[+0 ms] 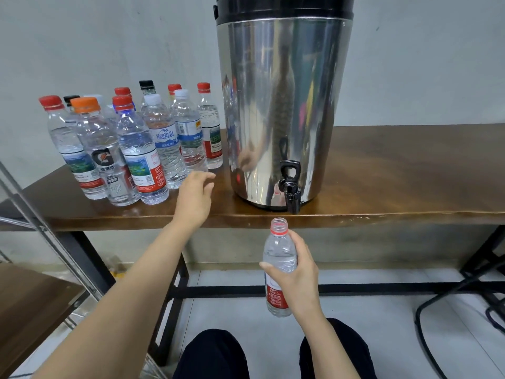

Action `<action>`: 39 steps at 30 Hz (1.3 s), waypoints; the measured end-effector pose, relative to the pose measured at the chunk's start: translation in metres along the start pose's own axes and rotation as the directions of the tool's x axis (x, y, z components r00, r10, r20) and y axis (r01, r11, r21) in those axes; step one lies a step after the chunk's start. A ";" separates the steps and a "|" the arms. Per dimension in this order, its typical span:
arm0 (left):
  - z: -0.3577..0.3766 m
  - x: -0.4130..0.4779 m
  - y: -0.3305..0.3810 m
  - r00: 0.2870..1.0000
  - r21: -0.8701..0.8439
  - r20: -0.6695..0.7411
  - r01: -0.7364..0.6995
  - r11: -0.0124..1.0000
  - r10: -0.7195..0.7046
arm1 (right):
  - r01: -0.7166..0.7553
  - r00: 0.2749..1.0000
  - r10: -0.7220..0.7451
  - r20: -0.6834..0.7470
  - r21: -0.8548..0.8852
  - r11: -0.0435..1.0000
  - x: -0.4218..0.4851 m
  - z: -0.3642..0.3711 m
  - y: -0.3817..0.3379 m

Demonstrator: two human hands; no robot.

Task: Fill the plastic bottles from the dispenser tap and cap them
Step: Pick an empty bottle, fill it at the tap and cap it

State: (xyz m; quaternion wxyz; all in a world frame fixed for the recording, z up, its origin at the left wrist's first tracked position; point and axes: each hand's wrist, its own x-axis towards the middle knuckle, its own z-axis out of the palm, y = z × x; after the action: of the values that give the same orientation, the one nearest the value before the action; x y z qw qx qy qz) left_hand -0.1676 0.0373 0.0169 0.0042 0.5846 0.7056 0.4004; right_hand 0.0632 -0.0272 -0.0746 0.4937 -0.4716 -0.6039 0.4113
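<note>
A tall steel dispenser stands on the wooden table, its black tap jutting over the front edge. My right hand grips an uncapped clear bottle with a red neck ring and red label, held upright just below and slightly left of the tap; it looks nearly full. My left hand hovers over the table with relaxed fingers, holding nothing, between the dispenser and a cluster of several capped bottles. No loose cap is visible.
The capped bottles, with red, orange, black and white caps, fill the table's left part. A metal rack with a wooden shelf stands at the left. Black cables trail on the floor at the right. My knees show at the bottom.
</note>
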 end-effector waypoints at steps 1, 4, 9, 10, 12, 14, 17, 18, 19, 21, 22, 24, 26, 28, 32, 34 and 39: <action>0.002 0.003 -0.008 0.998 0.044 0.065 0.012 0.999 -0.015 | 0.006 1.000 -0.006 0.010 0.001 1.000 -0.001 0.003 -0.003; 0.005 0.011 -0.020 0.964 0.160 0.262 0.000 0.987 -0.043 | 0.028 0.999 -0.028 0.039 0.013 1.000 0.000 0.009 -0.015; 0.004 0.019 -0.031 0.930 0.290 0.366 -0.070 0.955 -0.043 | 0.115 0.990 -0.117 0.073 0.035 0.993 0.014 0.021 -0.048; 0.004 0.019 -0.034 0.934 0.291 0.355 -0.065 0.955 -0.044 | 0.140 0.987 -0.143 0.074 0.043 0.989 0.017 0.024 -0.056; 0.003 0.018 -0.038 0.939 0.285 0.337 -0.039 0.958 -0.062 | 0.186 0.979 -0.190 0.073 0.055 0.981 0.025 0.029 -0.071; 0.001 0.017 -0.037 0.946 0.259 0.317 -0.018 0.966 -0.067 | 0.219 0.971 -0.224 0.080 0.063 0.974 0.034 0.032 -0.086; -0.017 0.018 -0.021 0.988 0.065 0.154 0.012 0.998 -0.021 | 0.276 0.955 -0.284 0.087 0.095 0.957 0.049 0.038 -0.111; -0.027 0.021 -0.012 0.998 0.003 0.068 0.000 1.000 0.000 | 0.292 0.949 -0.302 0.091 0.107 0.950 0.055 0.041 -0.121; -0.040 0.023 -0.002 1.000 -0.039 -0.009 -0.015 0.999 0.015 | 0.305 0.944 -0.317 0.092 0.120 0.945 0.062 0.045 -0.131; -0.067 0.029 0.016 0.991 -0.110 -0.130 -0.048 0.993 0.034 | 0.336 0.933 -0.350 0.085 0.138 0.932 0.075 0.055 -0.149; -0.080 0.031 0.023 0.984 -0.145 -0.175 -0.060 0.988 0.034 | 0.348 0.929 -0.361 0.078 0.136 0.927 0.082 0.061 -0.157; -0.105 0.036 0.032 0.968 -0.205 -0.252 -0.077 0.976 0.024 | 0.360 0.925 -0.371 0.085 0.124 0.925 0.093 0.074 -0.169; -0.124 0.043 0.036 0.957 -0.239 -0.288 -0.098 0.966 0.026 | 0.365 0.922 -0.376 0.096 0.114 0.924 0.104 0.087 -0.176; -0.139 0.051 0.036 0.955 -0.280 -0.295 -0.112 0.953 0.026 | 0.372 0.918 -0.383 0.103 0.107 0.922 0.115 0.100 -0.178; -0.154 0.067 0.038 0.960 -0.357 -0.281 -0.098 0.929 -0.007 | 0.370 0.919 -0.376 0.120 0.066 0.927 0.130 0.126 -0.174; -0.156 0.074 0.039 0.969 -0.395 -0.247 -0.078 0.916 -0.024 | 0.356 0.921 -0.363 0.143 0.067 0.932 0.133 0.134 -0.170; -0.152 0.087 0.038 0.988 -0.321 -0.151 -0.070 0.944 0.022 | 0.327 0.928 -0.334 0.167 0.072 0.942 0.142 0.147 -0.161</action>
State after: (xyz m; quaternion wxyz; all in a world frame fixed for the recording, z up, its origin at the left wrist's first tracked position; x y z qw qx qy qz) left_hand -0.2360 0.0239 0.1820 0.0398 0.5616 0.6144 0.5527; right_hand -0.1169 0.0722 0.0843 0.5105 -0.3141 -0.7070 0.3753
